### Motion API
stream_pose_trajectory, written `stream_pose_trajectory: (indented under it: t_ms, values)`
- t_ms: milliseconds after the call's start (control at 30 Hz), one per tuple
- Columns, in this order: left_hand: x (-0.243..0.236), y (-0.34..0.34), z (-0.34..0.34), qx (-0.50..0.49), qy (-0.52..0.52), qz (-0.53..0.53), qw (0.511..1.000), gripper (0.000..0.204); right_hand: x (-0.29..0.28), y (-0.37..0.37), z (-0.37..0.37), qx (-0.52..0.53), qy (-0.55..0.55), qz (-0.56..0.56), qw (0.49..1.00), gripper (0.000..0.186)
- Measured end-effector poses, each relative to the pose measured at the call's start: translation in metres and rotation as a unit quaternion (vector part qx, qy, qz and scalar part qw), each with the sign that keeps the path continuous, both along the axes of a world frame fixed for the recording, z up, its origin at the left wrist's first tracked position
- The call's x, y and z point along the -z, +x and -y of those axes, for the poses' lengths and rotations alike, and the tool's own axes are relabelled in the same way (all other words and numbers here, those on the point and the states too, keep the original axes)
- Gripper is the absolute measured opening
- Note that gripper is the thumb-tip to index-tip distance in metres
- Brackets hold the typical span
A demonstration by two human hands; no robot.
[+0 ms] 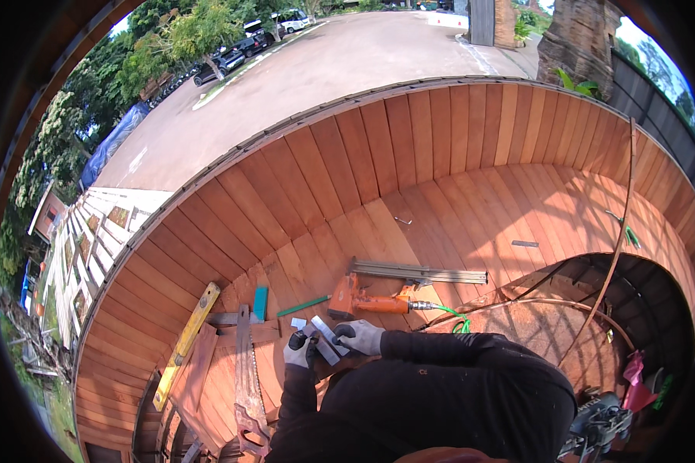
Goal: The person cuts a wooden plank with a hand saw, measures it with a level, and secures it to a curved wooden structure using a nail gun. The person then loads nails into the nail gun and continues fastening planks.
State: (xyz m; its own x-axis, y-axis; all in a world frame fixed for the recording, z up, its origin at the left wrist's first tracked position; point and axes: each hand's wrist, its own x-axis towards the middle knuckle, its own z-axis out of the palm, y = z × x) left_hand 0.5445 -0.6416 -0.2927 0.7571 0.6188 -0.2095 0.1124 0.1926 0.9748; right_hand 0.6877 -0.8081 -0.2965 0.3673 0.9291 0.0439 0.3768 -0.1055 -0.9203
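My left hand (298, 353), in a grey work glove with dark fingertips, is closed on a flat silver-grey strip (329, 353). Its fingers are curled, and exactly how they grip is too small to see. My right hand (361, 338), gloved alike, pinches the upper part of the silver-grey strips from the right. Just beyond both hands lies an orange nail gun (346, 298), joined to a green air hose (457, 315). A small pale piece (299, 323) rests on the wood beside my left hand.
A green pencil (304, 306), a teal block (261, 302), a handsaw (247, 370) and a yellow spirit level (185, 346) lie to the left on the curved wooden bench (394, 224). A slatted backrest (316, 174) rises behind. A brown hose (622, 224) crosses the right side.
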Motion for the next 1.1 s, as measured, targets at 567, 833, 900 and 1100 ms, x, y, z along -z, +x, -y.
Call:
stream_pose_trajectory:
  t_ms: [567, 833, 900, 1100]
  values:
    - [-0.018, -0.006, -0.008, 0.012, 0.041, -0.059, 0.997, 0.014, -0.031, -0.006, -0.004, 0.069, -0.058, -0.117, 0.989, 0.035]
    - [-0.011, -0.004, -0.007, 0.123, -0.023, 0.024, 0.992, 0.018, 0.004, 0.009, -0.003, -0.032, 0.034, -0.122, 0.991, 0.022]
    - [-0.012, -0.005, -0.009, 0.144, -0.005, 0.03, 0.989, 0.018, 0.0, 0.008, -0.003, -0.026, 0.022, -0.146, 0.989, 0.02]
    - [0.002, -0.007, -0.015, 0.138, -0.029, 0.043, 0.989, 0.018, 0.01, 0.011, -0.006, -0.018, 0.024, -0.123, 0.992, 0.018]
